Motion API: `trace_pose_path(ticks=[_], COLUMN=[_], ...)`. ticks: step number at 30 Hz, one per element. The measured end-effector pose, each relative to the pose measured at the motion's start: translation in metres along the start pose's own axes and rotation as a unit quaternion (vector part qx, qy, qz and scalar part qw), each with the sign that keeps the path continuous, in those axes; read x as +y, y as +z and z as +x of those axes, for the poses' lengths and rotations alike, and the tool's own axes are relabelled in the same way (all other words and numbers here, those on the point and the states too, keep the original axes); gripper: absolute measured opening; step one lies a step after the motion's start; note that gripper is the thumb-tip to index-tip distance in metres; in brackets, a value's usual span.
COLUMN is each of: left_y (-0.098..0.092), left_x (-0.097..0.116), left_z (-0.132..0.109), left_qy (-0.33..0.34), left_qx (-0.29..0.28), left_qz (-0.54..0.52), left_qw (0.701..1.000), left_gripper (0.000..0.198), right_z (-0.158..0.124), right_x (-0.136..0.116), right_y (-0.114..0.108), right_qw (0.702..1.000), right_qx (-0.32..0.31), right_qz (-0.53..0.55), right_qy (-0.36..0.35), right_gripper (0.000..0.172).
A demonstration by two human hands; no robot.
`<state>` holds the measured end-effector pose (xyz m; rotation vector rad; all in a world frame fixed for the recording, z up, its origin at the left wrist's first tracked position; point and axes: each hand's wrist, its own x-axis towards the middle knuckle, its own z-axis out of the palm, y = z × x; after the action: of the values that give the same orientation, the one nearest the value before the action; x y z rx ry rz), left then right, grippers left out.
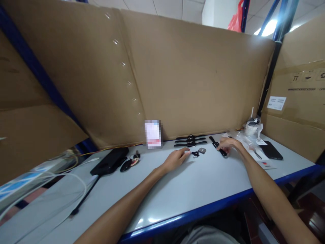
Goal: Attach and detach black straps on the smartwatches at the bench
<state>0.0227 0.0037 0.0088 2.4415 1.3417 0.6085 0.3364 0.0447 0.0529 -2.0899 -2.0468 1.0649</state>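
My left hand (175, 159) rests low over the table, fingers stretched out and thumb slightly apart, with nothing visible in it. Just right of its fingertips lie a small black part (195, 154) and a grey square piece (202, 150). My right hand (226, 145) has its fingers closed on the middle of a long black strap-like piece (222, 152), which lies slantwise on the table. Several similar long black pieces with thicker middles (191, 140) lie in a stacked row behind the small parts. The fingers partly hide the held piece.
A lit upright screen (153, 134) leans on the cardboard wall (193, 78). Left are a black box-shaped device (110, 162), keys (136, 156) and white cables (85, 183). Right are clear plastic bags (243, 139), a lidded cup (252, 127) and a black phone (271, 150).
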Motion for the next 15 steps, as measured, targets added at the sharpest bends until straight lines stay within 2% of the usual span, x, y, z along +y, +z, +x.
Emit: trace_pose_path(ticks=[3,6,9,11,13,15], left_y=[0.0,0.0,-0.001,-0.001,-0.003,-0.003], left_x=[0.0,0.0,0.001,0.001,-0.001,-0.004], left_z=[0.0,0.001,0.001,0.001,0.001,0.002], left_qy=[0.001,0.0,0.0,0.002,-0.002,-0.02], left_qx=[0.005,0.011,0.026,0.039,0.052,0.073], left_qz=[0.012,0.007,-0.013,-0.017,-0.012,-0.005], left_qw=[1.0,1.0,1.0,0.999,0.999,0.997], left_gripper=[0.053,0.053,0.05,0.045,0.04,0.036], right_z=[-0.002,-0.004,0.0,0.003,0.004,-0.003], right_x=[-0.005,-0.012,-0.023,-0.032,-0.043,-0.053], right_y=[0.0,0.003,0.015,0.028,0.039,0.04], right_qw=[0.997,0.979,0.944,0.93,0.931,0.924], right_qx=[0.047,0.167,0.281,0.307,0.294,0.313], right_qz=[-0.057,-0.117,-0.149,-0.154,-0.151,-0.131], right_qy=[0.009,-0.015,-0.089,-0.134,-0.156,-0.177], right_gripper=[0.03,0.018,0.016,0.02,0.022,0.029])
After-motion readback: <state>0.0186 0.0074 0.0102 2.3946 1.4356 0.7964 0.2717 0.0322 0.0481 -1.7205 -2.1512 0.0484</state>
